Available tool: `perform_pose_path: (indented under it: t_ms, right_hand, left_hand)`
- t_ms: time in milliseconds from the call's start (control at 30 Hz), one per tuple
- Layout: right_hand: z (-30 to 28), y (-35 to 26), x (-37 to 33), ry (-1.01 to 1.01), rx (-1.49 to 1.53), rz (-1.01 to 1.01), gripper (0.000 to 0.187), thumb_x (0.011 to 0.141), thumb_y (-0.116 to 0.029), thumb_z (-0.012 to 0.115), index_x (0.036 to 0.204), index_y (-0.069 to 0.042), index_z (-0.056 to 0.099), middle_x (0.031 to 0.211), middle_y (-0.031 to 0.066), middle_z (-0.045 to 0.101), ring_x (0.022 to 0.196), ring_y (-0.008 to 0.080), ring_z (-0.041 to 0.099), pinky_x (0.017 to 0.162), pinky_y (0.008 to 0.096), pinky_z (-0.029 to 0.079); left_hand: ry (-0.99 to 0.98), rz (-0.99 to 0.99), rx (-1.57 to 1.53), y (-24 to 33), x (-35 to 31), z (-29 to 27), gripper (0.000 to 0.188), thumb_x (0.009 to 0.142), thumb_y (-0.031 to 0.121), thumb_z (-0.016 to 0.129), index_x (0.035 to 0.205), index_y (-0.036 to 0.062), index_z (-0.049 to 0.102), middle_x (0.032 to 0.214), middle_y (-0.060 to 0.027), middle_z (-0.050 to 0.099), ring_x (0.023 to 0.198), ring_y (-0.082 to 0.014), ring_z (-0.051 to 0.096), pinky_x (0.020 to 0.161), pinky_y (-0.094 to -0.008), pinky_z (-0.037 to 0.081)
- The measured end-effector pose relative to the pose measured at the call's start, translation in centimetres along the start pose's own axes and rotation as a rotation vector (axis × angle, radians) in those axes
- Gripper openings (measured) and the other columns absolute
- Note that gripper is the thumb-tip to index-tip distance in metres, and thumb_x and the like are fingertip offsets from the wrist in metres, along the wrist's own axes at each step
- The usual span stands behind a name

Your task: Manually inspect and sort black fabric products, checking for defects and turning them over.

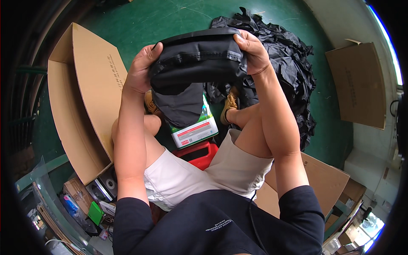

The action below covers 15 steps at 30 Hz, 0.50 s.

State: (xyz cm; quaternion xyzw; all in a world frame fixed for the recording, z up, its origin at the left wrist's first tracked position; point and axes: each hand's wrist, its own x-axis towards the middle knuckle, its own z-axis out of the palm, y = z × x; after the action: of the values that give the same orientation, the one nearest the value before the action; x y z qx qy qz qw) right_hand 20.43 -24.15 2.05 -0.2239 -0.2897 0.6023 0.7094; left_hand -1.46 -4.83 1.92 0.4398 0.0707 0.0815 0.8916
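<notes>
A black fabric piece with a stitched seam is stretched between my two hands, folded over into a thick band. My left hand grips its left end, thumb on top. At the right end, my right hand pinches the upper corner between thumb and fingers. Below it, a flat dark cloth lies partly over a white and green container between my feet. Whether that cloth joins the held piece cannot be seen. A large heap of crumpled black fabric pieces spreads over the floor to the right.
An open cardboard box stands close on my left. Another cardboard box leans by the right wall, and cardboard lies beside my right thigh. A red plastic thing with a handle opening sits between my legs on the green floor.
</notes>
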Motion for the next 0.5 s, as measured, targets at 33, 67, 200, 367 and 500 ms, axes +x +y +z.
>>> perform_pose_path:
  t_ms: [33, 67, 200, 367, 500]
  right_hand:
    - [-0.2, -0.2, 0.0, 0.006, -0.025, 0.022, 0.026, 0.095, -0.018, 0.061, 0.107, 0.005, 0.061, 0.092, 0.0100, 0.070, 0.081, 0.0147, 0.069, 0.077, 0.0296, 0.057]
    - [-0.4, -0.4, 0.0, 0.011, -0.050, 0.045, 0.026, 0.095, -0.018, 0.061, 0.106, 0.005, 0.061, 0.091, 0.0099, 0.070, 0.080, 0.0144, 0.069, 0.076, 0.0293, 0.057]
    - [-1.0, -0.5, -0.2, -0.059, -0.120, -0.055, 0.037, 0.081, -0.021, 0.076, 0.104, 0.005, 0.063, 0.092, 0.0108, 0.071, 0.079, 0.0137, 0.069, 0.078, 0.0270, 0.056]
    - [-1.4, -0.9, 0.0, -0.147, -0.038, -0.160, 0.051, 0.072, -0.018, 0.078, 0.112, 0.009, 0.060, 0.099, 0.0148, 0.070, 0.086, 0.0193, 0.069, 0.084, 0.0295, 0.055]
    - [-0.8, -1.4, -0.5, -0.001, 0.065, -0.288, 0.039, 0.096, -0.017, 0.054, 0.128, 0.004, 0.051, 0.109, 0.0140, 0.068, 0.096, 0.0197, 0.069, 0.088, 0.0329, 0.056]
  left_hand:
    - [0.007, 0.017, -0.088, 0.0, 0.1, 0.2, 0.041, 0.100, 0.033, 0.054, 0.109, -0.0069, 0.062, 0.102, -0.0153, 0.071, 0.087, -0.0192, 0.071, 0.081, -0.0322, 0.058]
    - [0.014, 0.034, -0.175, 0.0, 0.1, 0.3, 0.044, 0.101, 0.035, 0.051, 0.109, -0.0068, 0.062, 0.104, -0.0164, 0.071, 0.089, -0.0214, 0.071, 0.082, -0.0339, 0.058]
    - [0.028, 0.037, -0.285, 0.4, 0.2, -0.6, 0.049, 0.101, 0.040, 0.047, 0.112, -0.0059, 0.063, 0.107, -0.0178, 0.070, 0.094, -0.0253, 0.070, 0.086, -0.0376, 0.057]
    - [-0.013, 0.150, -0.367, -0.1, -0.5, -1.3, 0.036, 0.099, 0.026, 0.051, 0.117, -0.0037, 0.062, 0.110, -0.0160, 0.069, 0.098, -0.0238, 0.069, 0.091, -0.0358, 0.054]
    - [0.011, 0.154, -0.074, -0.3, 0.4, -0.2, 0.033, 0.081, -0.002, 0.056, 0.113, -0.0040, 0.062, 0.105, -0.0099, 0.071, 0.093, -0.0149, 0.068, 0.089, -0.0263, 0.051]
